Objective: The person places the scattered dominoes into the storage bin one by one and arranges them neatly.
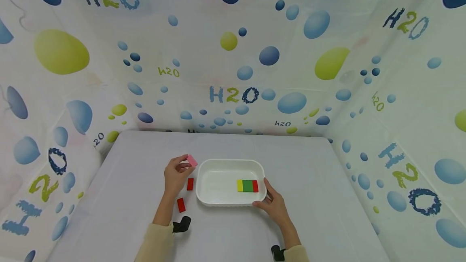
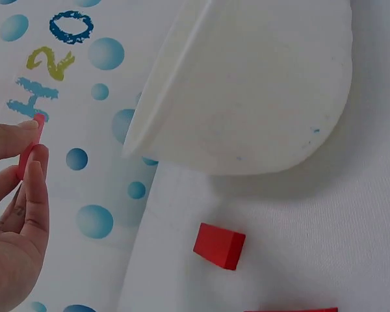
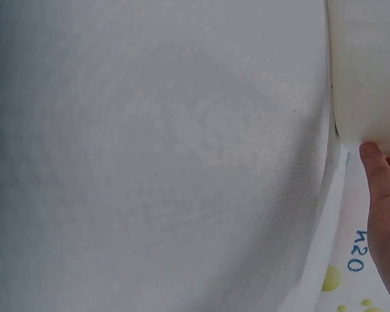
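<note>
Backdrop: white sheeting (image 1: 204, 23) printed with blue and lime-green spots and H2O lettering, around a table covered in pale cloth (image 1: 225, 233).
White rectangular tray with rounded corners (image 1: 218, 183): on the table, between the hands.
Row in tray: yellow block (image 1: 240, 185), green block (image 1: 248, 186) and red block (image 1: 255, 186), side by side near the right end.
Left hand (image 1: 176, 176): pinching a small pink rectangular block (image 1: 191, 160) between thumb and fingers, raised near the tray's far left corner.
Two loose red rectangular blocks (image 1: 181, 205): on the cloth left of the tray, apart from each other.
Right hand (image 1: 275, 205): gripping the tray's near right corner, thumb in front, fingers along the end.
Sleeves (image 1: 156, 242): cream, black devices (image 1: 182, 225) at both wrists.
</note>
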Demonstrator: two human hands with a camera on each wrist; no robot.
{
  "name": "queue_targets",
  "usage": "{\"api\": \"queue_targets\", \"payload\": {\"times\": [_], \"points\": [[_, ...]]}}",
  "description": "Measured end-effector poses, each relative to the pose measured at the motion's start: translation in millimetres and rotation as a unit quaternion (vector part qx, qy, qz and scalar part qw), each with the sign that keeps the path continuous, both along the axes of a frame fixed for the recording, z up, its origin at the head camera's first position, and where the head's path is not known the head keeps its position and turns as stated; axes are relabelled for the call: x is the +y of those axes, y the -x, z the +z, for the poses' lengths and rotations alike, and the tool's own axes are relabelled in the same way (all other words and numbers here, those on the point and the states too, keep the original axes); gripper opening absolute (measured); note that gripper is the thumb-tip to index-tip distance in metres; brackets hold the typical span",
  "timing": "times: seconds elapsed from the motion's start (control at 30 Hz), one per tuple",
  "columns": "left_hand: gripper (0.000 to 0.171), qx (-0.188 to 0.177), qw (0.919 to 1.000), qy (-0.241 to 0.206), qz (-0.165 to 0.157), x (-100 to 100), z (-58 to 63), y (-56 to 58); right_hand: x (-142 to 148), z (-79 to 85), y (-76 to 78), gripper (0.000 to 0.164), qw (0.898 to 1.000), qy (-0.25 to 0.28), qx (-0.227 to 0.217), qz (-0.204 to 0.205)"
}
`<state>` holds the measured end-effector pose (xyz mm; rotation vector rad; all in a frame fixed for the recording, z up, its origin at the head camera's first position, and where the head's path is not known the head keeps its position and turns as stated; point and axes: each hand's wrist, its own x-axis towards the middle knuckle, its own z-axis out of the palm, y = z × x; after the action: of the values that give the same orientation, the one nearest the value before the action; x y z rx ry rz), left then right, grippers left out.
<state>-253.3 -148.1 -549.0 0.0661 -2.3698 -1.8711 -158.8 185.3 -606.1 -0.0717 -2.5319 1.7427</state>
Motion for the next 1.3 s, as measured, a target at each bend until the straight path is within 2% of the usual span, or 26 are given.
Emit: {"api": "queue_targets", "payload": {"times": [0.13, 0.37, 0.43, 0.53, 0.77, 0.9, 1.07, 1.3], "points": [[0.049, 0.005, 0.9997, 0.013, -0.02, 12.3, 2.8, -0.1, -1.7, 4.0, -0.8, 0.097, 1.0, 0.0, -0.002, 0.0], [0.049, 0.023, 0.9985, 0.021, -0.045, 36.6, 1.2, 0.1, -9.4, 36.7, -10.8, 0.093, 1.0, -0.001, -0.002, 0.017], [0.049, 0.023, 0.9981, 0.022, -0.052, 42.9, -0.4, -0.2, -10.3, 39.9, -11.9, 0.093, 1.0, -0.003, -0.007, 0.019], [0.048, 0.026, 0.9975, 0.023, -0.062, 51.5, -3.2, -0.8, -10.1, 38.3, -11.3, 0.092, 1.0, -0.007, -0.005, 0.019], [0.044, 0.024, 0.9961, 0.03, -0.08, 66.8, -8.3, -4.6, -4.3, 9.9, -3.0, 0.094, 1.0, -0.004, 0.004, 0.0], [0.042, 0.015, 0.9953, 0.042, -0.086, 73.4, -10.0, -6.4, -0.7, 3.9, -0.7, 0.095, 1.0, 0.004, 0.003, -0.002], [0.042, 0.0, 0.9947, 0.044, -0.094, 81.2, -15.8, -6.4, -1.8, 9.3, -2.5, 0.095, 1.0, 0.016, -0.006, 0.003], [0.042, -0.003, 0.9922, 0.049, -0.115, 90.1, -23.5, -6.4, -10.5, 38.3, -11.7, 0.093, 1.0, 0.009, -0.01, 0.013]]}}
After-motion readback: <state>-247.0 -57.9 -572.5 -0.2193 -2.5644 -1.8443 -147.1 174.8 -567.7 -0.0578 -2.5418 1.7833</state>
